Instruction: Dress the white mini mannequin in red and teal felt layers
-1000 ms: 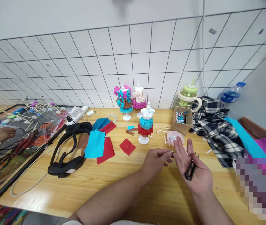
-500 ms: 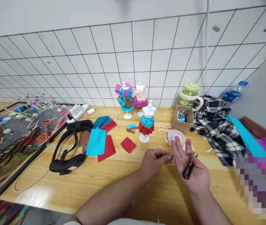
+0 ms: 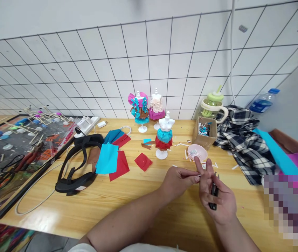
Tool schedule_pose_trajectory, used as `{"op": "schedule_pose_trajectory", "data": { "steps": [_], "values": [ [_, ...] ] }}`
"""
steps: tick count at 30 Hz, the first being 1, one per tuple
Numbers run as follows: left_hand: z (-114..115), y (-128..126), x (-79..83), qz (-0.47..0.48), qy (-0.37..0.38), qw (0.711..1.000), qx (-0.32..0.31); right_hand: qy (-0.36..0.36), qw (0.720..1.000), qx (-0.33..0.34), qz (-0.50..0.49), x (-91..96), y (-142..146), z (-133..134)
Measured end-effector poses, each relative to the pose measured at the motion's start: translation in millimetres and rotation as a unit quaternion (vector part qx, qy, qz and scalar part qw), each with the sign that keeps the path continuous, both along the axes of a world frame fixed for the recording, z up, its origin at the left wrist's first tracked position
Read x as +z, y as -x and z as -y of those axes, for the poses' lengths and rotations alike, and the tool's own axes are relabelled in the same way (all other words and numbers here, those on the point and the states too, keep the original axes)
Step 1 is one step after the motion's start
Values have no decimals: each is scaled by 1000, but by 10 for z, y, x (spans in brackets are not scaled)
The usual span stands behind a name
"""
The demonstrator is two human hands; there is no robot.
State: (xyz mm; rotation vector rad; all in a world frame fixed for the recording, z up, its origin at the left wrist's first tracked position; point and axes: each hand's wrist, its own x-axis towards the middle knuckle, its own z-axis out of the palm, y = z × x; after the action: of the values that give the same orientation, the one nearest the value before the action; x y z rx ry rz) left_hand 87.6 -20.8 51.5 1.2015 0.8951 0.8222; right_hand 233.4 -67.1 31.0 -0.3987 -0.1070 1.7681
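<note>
My left hand (image 3: 180, 180) is closed in a pinch, its fingertips meeting the fingers of my right hand. Whatever it pinches is too small to make out. Black-handled thread snips (image 3: 213, 196) rest in my right hand (image 3: 221, 201), held by curled fingers, with the metal tip pointing away from me. Just beyond my hands is a pink dish (image 3: 200, 150) of small shiny bits. A small white mannequin (image 3: 166, 124) stands upright past my left hand, dressed in a blue top (image 3: 164, 135) and red skirt (image 3: 164, 142). A red paper square (image 3: 143, 161) lies left of it.
Two more dressed mannequins (image 3: 141, 117) stand by the tiled wall. A cardboard box (image 3: 204, 134) of scraps, a green-lidded jug (image 3: 213, 106) and a checked cloth (image 3: 240, 136) are at right. Blue sheets (image 3: 106, 159) and a black headset (image 3: 77, 164) lie left. Scissors (image 3: 0, 182) lie further left.
My left fingertips have moved right to meet my right fingers. The right fingers have curled inward and the snips have turned more upright. At far left, another person's hand has mostly withdrawn from view.
</note>
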Motion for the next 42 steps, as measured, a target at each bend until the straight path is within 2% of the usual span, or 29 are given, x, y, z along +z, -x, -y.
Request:
{"op": "schedule_pose_trajectory", "data": {
  "steps": [4, 7, 10, 14, 16, 18, 21, 23, 25, 26, 28, 29, 31, 33, 35, 36, 38, 40, 42],
  "values": [
    [14, 0, -80, -31, -37, 999, 10, 9, 999, 2, 35, -37, 36, 5],
    [-26, -1, -198, -114, -118, 986, 9, 20, 997, -9, 73, -71, -23, 18],
    [-170, 3, -318, -228, -211, 951, 2, 44, 993, -50, 93, -116, -185, 30],
    [-407, -14, -450, -309, -333, 884, -107, 47, 986, -118, 107, -145, -465, 40],
    [-471, -14, -483, -370, -345, 852, -137, 42, 981, -137, 132, -130, -579, 47],
    [-490, 38, -473, -432, -330, 828, -136, 40, 976, -142, 162, -106, -659, 62],
    [-456, 290, -376, -471, -306, 821, -101, 48, 962, -122, 239, -96, -706, 98],
    [-396, 562, -297, -499, -294, 812, -69, 65, 944, -68, 317, -122, -677, 123],
    [-298, 851, -252, -530, -278, 800, -37, 78, 905, 20, 418, -169, -585, 135],
    [-234, 978, -249, -554, -269, 788, -14, 70, 874, 65, 476, -195, -513, 133],
    [-88, 1167, -273, -624, -263, 736, 31, 12, 787, 119, 605, -240, -317, 104],
    [-14, 1224, -293, -633, -265, 727, 34, -45, 734, 129, 665, -255, -197, 78],
    [111, 1272, -328, -605, -283, 744, -13, -137, 617, 146, 761, -266, 66, 6],
    [180, 1268, -343, -560, -282, 777, -65, -218, 519, 186, 805, -260, 317, -77],
    [189, 1262, -340, -546, -243, 798, -72, -236, 427, 212, 847, -253, 500, -153],
    [176, 1267, -335, -550, -219, 803, -62, -237, 397, 223, 858, -256, 552, -182],
    [137, 1303, -323, -563, -183, 805, -29, -230, 362, 227, 874, -282, 564, -211],
    [102, 1363, -314, -578, -172, 798, 14, -226, 350, 204, 886, -344, 468, -202],
    [80, 1429, -310, -608, -162, 775, 66, -227, 350, 165, 894, -430, 307, -171]
  ]
}}
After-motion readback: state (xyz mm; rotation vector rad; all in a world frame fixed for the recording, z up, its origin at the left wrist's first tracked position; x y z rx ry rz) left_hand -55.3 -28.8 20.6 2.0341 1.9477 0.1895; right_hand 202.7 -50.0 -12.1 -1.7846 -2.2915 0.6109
